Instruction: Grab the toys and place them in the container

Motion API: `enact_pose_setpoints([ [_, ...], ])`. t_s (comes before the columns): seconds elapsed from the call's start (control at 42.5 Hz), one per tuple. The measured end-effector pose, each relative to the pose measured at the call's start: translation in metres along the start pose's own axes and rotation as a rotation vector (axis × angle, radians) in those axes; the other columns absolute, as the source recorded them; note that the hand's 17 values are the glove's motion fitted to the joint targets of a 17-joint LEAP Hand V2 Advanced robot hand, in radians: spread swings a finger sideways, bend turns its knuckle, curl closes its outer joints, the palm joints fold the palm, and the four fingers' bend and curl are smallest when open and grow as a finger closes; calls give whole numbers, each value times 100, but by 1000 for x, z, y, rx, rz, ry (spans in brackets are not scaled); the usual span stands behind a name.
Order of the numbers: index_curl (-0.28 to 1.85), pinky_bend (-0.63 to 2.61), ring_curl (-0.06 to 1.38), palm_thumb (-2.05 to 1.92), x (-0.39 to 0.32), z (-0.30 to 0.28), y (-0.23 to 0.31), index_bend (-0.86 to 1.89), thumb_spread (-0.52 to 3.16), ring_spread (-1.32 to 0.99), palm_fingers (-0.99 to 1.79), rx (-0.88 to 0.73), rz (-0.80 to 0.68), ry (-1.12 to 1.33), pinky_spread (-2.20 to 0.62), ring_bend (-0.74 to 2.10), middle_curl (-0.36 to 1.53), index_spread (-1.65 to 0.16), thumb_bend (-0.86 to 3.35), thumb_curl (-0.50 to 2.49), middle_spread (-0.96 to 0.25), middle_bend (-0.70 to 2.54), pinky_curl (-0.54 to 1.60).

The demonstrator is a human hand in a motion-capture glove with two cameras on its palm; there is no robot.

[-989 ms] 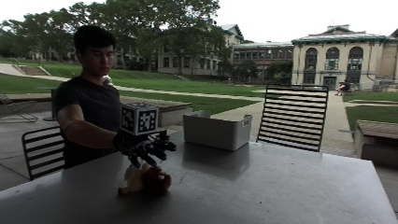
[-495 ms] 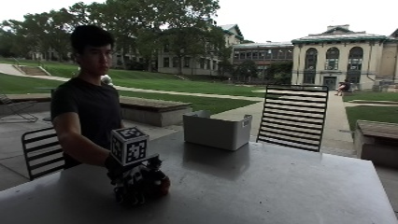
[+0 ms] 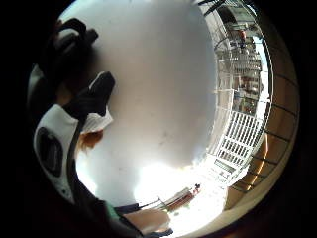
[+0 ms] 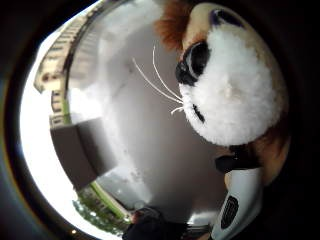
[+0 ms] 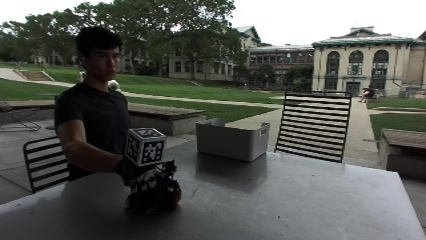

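Note:
A reddish-brown plush toy [image 5: 168, 196] with a white muzzle sits on the grey table [image 5: 279, 200] near the person's side. My gloved right hand [image 5: 142, 176] is down on top of it, fingers curled round its body. In the thumb side palm view the plush toy's face [image 4: 230, 95] is close to the palm, with black eyes and whiskers showing. A patch of its orange fur [image 3: 91, 139] shows beside my black fingers [image 3: 94, 97] in the little finger side palm view. The white container [image 5: 233, 140] stands open-topped at the table's far edge, well apart from the hand, and the container [image 4: 82, 150] also appears across the tabletop.
A black slatted chair [image 5: 314, 125] stands behind the table's far right side, and another chair [image 5: 45, 162] is behind the person. The tabletop [image 3: 158, 99] stretches bare between the toy and the container.
The gloved hand came down from above the plush toy onto it and now covers it; the toy stays in the same spot on the table.

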State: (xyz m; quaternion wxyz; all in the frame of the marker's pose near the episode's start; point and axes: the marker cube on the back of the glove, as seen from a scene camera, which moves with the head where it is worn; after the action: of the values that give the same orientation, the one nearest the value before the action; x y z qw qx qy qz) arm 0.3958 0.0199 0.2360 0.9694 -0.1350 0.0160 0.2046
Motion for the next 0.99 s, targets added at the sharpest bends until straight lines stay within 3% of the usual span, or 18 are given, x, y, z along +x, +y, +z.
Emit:
enact_pose_setpoints([
  [0.094, -2, 121, 46, 95, 0, -8, 0, 3, 133, -36, 73, 11, 8, -13, -40, 115, 60, -33, 59, 55, -12, 94, 36],
  [0.235, -3, 109, 45, 97, 1, -20, -3, 4, 124, -39, 100, 8, 13, -73, -46, 119, 61, -34, 58, 60, -16, 109, 33],
  [0.353, -2, 98, 44, 93, -8, -30, -5, 8, 125, -27, 106, 16, 21, -87, -45, 118, 60, -34, 56, 60, -18, 110, 31],
  [0.447, -1, 89, 46, 85, -23, -48, -2, 13, 112, -32, 111, 16, -1, -115, -46, 125, 60, -34, 47, 63, -21, 113, 30],
  [0.989, 0, 91, 48, 71, -176, -262, 53, 20, 82, -38, 113, 238, -146, -212, -47, 126, 60, -37, 33, 83, -34, 84, 36],
])
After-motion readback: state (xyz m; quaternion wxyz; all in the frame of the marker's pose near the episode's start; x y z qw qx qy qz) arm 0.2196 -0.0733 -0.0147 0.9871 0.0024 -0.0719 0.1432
